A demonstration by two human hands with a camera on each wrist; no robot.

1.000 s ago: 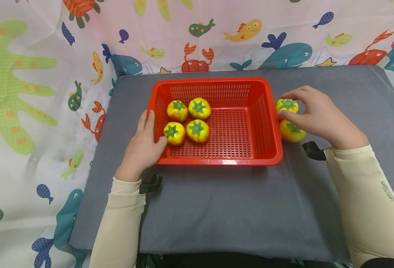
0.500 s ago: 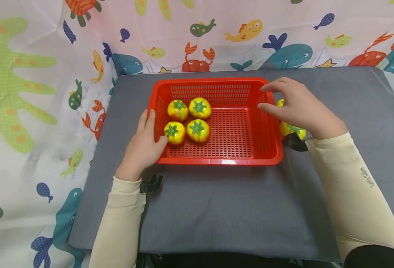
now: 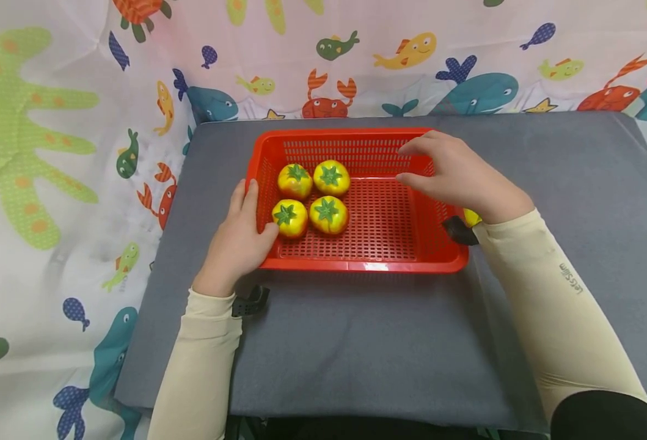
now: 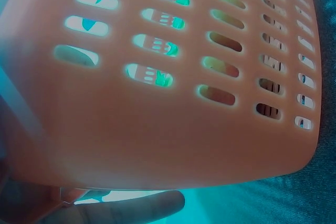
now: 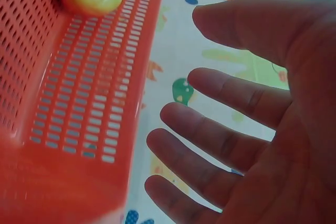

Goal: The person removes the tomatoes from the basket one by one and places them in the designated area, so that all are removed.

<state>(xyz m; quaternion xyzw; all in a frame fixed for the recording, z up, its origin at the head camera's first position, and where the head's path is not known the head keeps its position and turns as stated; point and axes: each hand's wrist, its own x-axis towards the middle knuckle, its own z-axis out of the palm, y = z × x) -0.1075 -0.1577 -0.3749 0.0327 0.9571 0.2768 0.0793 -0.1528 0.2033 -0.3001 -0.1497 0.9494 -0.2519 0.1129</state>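
A red plastic basket (image 3: 380, 220) stands on the grey cloth, with several yellow-and-red tomatoes (image 3: 328, 215) bearing green star-shaped tops grouped in its left half. My left hand (image 3: 237, 238) grips the basket's left rim, thumb over the inner side and fingers along the outside. One finger (image 4: 142, 207) of it shows by the rim in the left wrist view. Over the basket's right part hovers my right hand (image 3: 455, 174), fingers spread and holding nothing. Just outside the right wall, another yellow tomato (image 3: 472, 217) peeks out, mostly hidden by my right wrist.
The grey-covered table (image 3: 356, 348) reaches forward to a white curtain (image 3: 279, 55) printed with sea animals, which also hangs along the left side. Dark straps sit at both wrists.
My right hand has moved left, from around a tomato outside the basket to above the basket, leaving that tomato behind. My left hand keeps its place on the rim.
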